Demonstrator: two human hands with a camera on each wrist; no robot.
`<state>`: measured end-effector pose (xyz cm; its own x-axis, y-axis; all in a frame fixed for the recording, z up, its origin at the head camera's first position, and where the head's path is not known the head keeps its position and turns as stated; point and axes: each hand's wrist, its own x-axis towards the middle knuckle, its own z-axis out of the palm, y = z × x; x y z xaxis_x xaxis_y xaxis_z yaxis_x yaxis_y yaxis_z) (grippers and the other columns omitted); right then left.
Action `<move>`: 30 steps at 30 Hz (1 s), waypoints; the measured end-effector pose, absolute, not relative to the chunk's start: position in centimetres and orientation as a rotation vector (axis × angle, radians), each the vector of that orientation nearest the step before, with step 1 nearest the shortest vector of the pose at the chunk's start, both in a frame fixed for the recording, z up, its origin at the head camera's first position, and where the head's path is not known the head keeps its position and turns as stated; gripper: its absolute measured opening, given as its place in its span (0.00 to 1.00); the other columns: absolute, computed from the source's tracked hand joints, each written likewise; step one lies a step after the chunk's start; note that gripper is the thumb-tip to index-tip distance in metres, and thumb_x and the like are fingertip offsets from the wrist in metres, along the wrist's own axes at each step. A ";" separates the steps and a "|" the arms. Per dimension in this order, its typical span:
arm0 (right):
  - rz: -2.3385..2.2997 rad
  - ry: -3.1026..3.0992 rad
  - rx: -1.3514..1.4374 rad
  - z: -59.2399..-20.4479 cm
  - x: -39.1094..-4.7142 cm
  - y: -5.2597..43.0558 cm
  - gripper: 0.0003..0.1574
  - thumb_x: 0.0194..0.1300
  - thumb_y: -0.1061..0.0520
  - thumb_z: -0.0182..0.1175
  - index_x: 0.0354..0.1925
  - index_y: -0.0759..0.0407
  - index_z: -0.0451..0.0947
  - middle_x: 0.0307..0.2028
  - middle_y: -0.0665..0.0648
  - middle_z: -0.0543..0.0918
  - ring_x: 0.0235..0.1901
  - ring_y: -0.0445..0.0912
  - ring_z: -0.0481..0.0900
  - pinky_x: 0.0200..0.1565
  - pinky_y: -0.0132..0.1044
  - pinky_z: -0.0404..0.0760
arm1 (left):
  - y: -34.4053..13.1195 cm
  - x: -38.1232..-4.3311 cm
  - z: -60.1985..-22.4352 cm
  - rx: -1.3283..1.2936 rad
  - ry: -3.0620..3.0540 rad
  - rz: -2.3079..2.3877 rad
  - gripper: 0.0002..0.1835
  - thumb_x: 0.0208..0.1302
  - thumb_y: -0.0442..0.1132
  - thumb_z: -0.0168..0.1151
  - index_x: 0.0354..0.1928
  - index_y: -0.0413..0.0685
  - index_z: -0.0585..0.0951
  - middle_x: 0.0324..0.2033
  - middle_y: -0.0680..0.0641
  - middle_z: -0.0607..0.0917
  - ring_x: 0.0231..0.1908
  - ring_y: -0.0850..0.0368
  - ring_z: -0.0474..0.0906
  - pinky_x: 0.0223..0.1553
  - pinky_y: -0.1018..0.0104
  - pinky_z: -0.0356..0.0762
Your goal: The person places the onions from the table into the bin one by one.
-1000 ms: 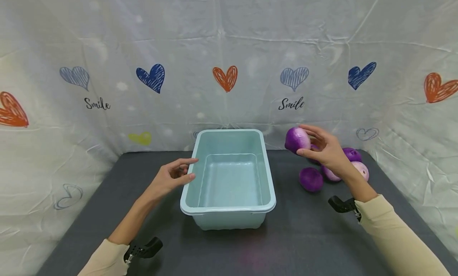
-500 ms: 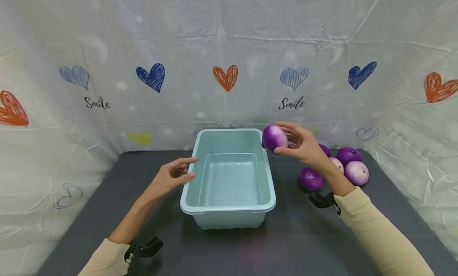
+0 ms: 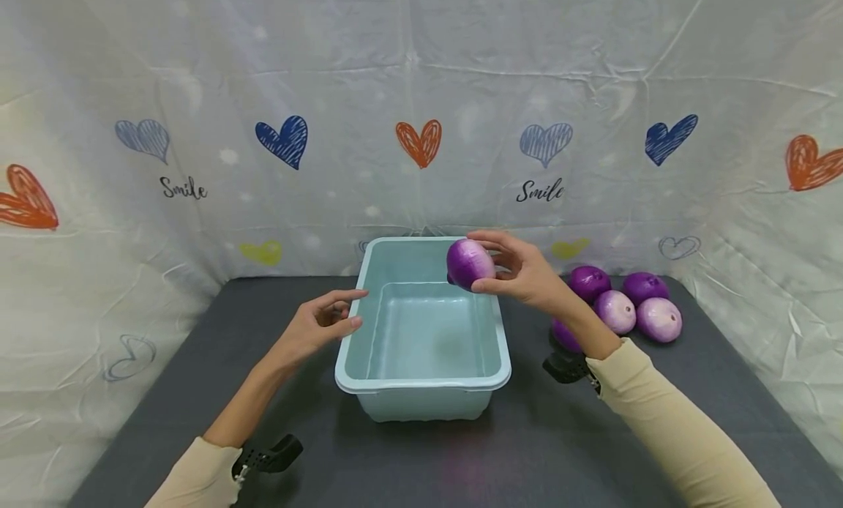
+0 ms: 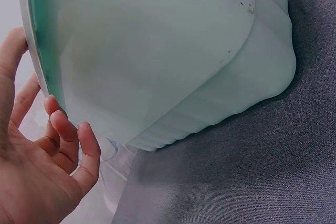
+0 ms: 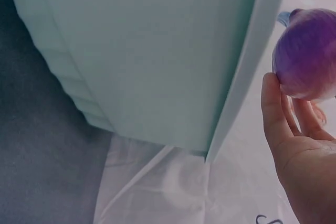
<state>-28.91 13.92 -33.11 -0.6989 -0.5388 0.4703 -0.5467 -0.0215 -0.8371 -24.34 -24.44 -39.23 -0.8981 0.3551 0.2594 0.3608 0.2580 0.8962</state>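
Note:
A purple onion (image 3: 470,264) is held between the thumb and fingers of my right hand (image 3: 527,274), raised over the right side of a pale blue-green plastic tub (image 3: 421,383). In the right wrist view the onion (image 5: 307,53) shows its pointed stem end, and the fingertips support it from below, beyond the tub's rim. At the tub's left rim is my left hand (image 3: 323,321), its index finger and thumb reaching over the edge. The left wrist view has its other fingers (image 4: 89,150) loosely bent against the outside of the rim. The tub's visible floor is bare.
Several more onions (image 3: 615,312), some deep purple and some paler, sit in a group on the dark tabletop (image 3: 421,464) to the right, partly behind the right forearm. A white curtain (image 3: 356,69) printed with hearts hangs behind and along both sides.
My right hand has carried the onion leftward from beside the onion group to over the tub's right side. The left hand and the tub have stayed in place.

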 end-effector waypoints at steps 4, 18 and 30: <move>1.888 -2.212 1.221 -33.3 -28.9 13.8 0.45 0.60 0.61 0.76 0.71 0.62 0.68 0.66 0.60 0.73 0.57 0.57 0.77 0.54 0.48 0.78 | -24.3 -24.4 -39.2 -0.713 -2.492 -1.780 0.26 0.72 0.38 0.65 0.70 0.42 0.75 0.36 0.41 0.70 0.29 0.56 0.68 0.34 0.61 0.70; 1.909 -2.207 1.132 -33.5 -28.2 17.4 0.37 0.67 0.65 0.68 0.71 0.62 0.69 0.66 0.64 0.72 0.64 0.62 0.72 0.58 0.47 0.75 | -24.2 -24.5 -39.2 -0.705 -2.484 -1.762 0.25 0.71 0.37 0.65 0.68 0.44 0.77 0.35 0.41 0.70 0.29 0.56 0.68 0.34 0.62 0.70; 1.832 -2.292 0.975 -34.7 -27.7 23.1 0.32 0.71 0.68 0.62 0.71 0.59 0.69 0.64 0.63 0.74 0.63 0.60 0.73 0.55 0.42 0.78 | -24.2 -24.5 -39.3 -0.684 -2.491 -1.750 0.25 0.71 0.37 0.66 0.68 0.45 0.77 0.34 0.40 0.69 0.29 0.56 0.69 0.33 0.61 0.70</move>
<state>-27.67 23.12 -34.69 -0.7998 -0.4379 0.4105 -0.4970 0.0996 -0.8620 -24.50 -24.20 -39.32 -0.9036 0.3381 0.2630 0.3621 0.2750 0.8906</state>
